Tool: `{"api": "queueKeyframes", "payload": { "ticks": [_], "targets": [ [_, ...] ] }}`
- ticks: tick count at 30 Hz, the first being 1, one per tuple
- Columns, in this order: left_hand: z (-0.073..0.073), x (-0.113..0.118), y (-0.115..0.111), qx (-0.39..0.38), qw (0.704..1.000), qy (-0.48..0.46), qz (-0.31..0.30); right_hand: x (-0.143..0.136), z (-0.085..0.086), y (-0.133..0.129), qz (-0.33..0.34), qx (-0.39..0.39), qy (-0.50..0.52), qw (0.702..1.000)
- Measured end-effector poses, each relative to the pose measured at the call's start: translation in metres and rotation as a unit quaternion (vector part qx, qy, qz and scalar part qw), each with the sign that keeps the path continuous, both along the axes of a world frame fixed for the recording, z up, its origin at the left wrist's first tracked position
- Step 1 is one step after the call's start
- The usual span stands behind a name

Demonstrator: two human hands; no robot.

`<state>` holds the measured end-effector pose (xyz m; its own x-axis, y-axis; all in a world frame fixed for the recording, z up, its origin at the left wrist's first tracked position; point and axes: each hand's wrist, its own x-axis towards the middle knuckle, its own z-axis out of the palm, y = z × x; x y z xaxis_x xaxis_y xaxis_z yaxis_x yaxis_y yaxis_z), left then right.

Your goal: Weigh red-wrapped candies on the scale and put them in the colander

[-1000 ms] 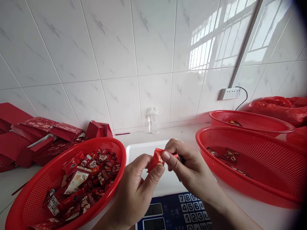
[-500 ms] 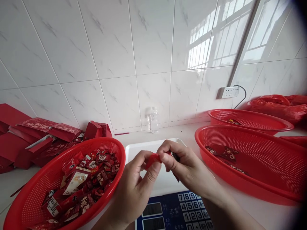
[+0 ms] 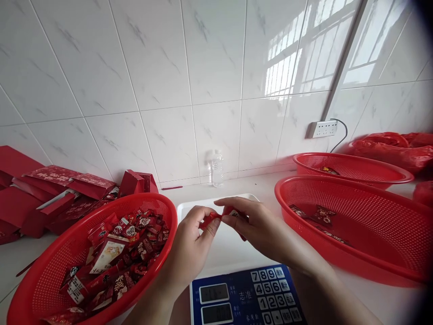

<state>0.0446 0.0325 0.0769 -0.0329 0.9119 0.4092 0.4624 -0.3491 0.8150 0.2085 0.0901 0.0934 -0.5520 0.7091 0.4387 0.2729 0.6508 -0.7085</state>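
My left hand (image 3: 191, 241) is closed, thumb and forefinger pinching a small red wrapper (image 3: 209, 219). My right hand (image 3: 262, 228) meets it fingertip to fingertip, thumb bent in, with a red packet with white print (image 3: 236, 214) under its fingers. Whether the two red pieces are one packet cannot be made out, as fingers cover the middle. Both hands are above the white tray (image 3: 219, 259) of a digital scale, whose blue keypad panel (image 3: 245, 295) lies nearer to me.
At left, a red plastic basket (image 3: 34, 284) holds many small snack packets (image 3: 118, 266). Red cardboard boxes (image 3: 71, 180) pile behind it. Two red baskets, the front one (image 3: 365, 266) with a few packets, stand at right. A clear bottle (image 3: 217, 169) stands by the tiled wall.
Both hands have shifted slightly left. The right hand's fingers have straightened and spread forward over the red packet, and the red piece between the hands shows smaller.
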Motion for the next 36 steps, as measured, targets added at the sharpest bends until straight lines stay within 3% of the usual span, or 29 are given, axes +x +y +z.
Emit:
{"api": "queueKeyframes", "payload": {
  "ticks": [3,9,15,19,23,27,32,34,36],
  "targets": [
    [-0.008,-0.001,0.008,-0.033,0.997,0.060,0.025,0.001,-0.006,0.009,-0.041,0.040,-0.128,0.990],
    [-0.014,-0.002,0.010,-0.040,0.977,0.203,0.046,0.006,-0.009,0.022,-0.105,0.149,-0.216,0.959],
    [-0.009,0.001,0.002,-0.104,0.954,0.271,-0.076,0.010,0.001,0.011,-0.015,0.098,-0.332,0.938],
    [-0.014,0.004,0.004,-0.120,0.932,0.335,-0.069,0.002,-0.005,0.012,0.021,0.115,-0.354,0.928],
    [-0.012,0.006,0.002,-0.115,0.915,0.384,-0.036,0.001,-0.015,0.019,-0.025,0.138,-0.326,0.935],
    [0.003,0.001,-0.011,-0.078,0.929,0.362,-0.022,0.013,-0.025,0.024,-0.039,0.189,-0.216,0.957],
    [0.024,-0.034,-0.022,-0.098,0.926,0.363,0.028,0.018,-0.018,0.006,0.039,0.214,-0.118,0.969],
    [0.024,-0.061,-0.021,-0.146,0.919,0.361,0.061,0.009,-0.013,-0.013,0.090,0.212,-0.090,0.969],
    [0.020,-0.091,-0.017,-0.233,0.894,0.378,0.059,-0.005,-0.014,-0.038,0.178,0.194,-0.077,0.962]
  ]
}}
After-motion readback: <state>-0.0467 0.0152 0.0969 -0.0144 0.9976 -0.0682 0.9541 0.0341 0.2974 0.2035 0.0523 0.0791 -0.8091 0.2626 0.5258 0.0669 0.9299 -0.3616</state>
